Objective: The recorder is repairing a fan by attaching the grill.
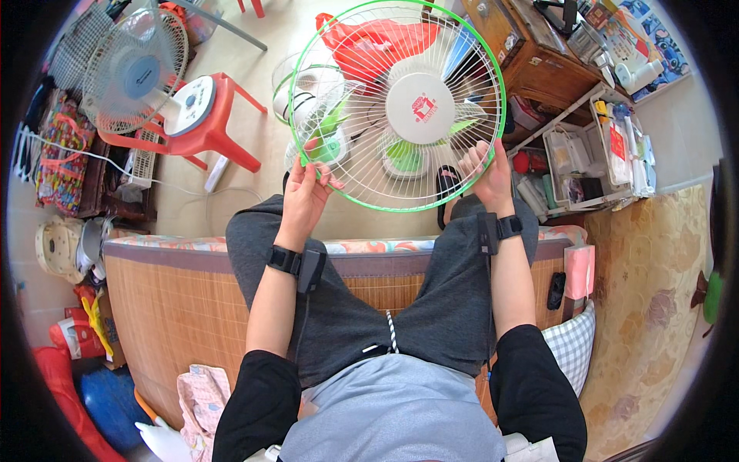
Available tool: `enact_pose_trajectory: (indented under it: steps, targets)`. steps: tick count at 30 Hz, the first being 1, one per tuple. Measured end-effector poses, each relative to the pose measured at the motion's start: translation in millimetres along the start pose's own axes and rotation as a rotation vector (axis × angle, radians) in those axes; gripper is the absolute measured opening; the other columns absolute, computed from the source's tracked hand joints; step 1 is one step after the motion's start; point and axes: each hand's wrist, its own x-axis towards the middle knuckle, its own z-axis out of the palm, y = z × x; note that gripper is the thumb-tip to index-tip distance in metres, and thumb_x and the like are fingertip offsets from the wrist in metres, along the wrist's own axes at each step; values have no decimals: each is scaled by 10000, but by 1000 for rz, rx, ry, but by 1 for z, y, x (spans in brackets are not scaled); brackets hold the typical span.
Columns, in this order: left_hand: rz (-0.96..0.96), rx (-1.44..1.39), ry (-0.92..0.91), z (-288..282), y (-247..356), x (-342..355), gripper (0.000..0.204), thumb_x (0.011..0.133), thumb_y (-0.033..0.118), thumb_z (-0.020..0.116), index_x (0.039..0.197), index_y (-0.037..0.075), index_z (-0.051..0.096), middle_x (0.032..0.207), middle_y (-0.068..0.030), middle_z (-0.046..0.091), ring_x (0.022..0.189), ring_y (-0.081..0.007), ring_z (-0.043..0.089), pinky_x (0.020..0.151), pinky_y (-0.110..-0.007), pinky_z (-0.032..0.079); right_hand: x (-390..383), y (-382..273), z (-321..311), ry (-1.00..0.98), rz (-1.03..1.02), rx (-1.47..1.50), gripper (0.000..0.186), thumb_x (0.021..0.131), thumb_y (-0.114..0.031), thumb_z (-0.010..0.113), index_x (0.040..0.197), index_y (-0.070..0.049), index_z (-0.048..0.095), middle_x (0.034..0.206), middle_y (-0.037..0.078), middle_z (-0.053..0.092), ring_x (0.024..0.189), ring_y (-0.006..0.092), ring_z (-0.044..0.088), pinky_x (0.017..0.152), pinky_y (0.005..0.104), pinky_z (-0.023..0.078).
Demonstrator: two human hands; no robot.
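Note:
A round wire fan grille with a bright green rim and a white centre disc with a red print is held up in front of my knees. My left hand pinches its rim at the lower left, fingers closed round the edge. On the lower right side, my right hand grips the rim, its fingers curled against the wires. Through the wires, green and white fan parts show on the floor, partly hidden by the grille. Also behind it lies a red plastic bag.
At the left, a white-and-blue fan stands on a red plastic stool. A wooden cabinet and a white rack with small goods stand at the right. Beneath me is a bamboo mat; a pink tissue pack lies beside it.

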Motion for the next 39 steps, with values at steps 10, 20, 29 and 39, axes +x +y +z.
enact_pose_trajectory:
  steps: [10,20,29,39]
  targets:
    - [-99,40,-120,-18,14,-1,371,970,202,403,1321,85,369,802,-6,451,741,-101,477,712,-346,508,-9,-21,-11,164,-48,182,308,932,-403,462,778,-139,502,527,-70,350,434,38,317,430,172,264]
    - [-23,82,87,-11,23,2,371,978,206,370,1312,43,370,732,-16,459,595,-131,513,591,-280,479,-8,-23,-13,135,72,124,357,943,-401,436,699,-148,496,490,-79,377,387,14,300,400,173,260]
    - [-199,292,92,-29,29,1,338,934,141,474,1257,43,466,707,3,498,491,-84,471,428,-203,379,-12,-19,-7,231,100,-467,287,916,-285,528,687,-112,511,547,-73,440,410,4,356,395,151,314]
    - [-135,228,77,-33,33,9,390,952,240,442,1244,-17,457,958,-89,610,884,-197,596,832,-354,477,-3,-9,-7,294,11,63,378,923,-359,507,613,-154,433,495,-78,351,408,26,300,404,174,273]
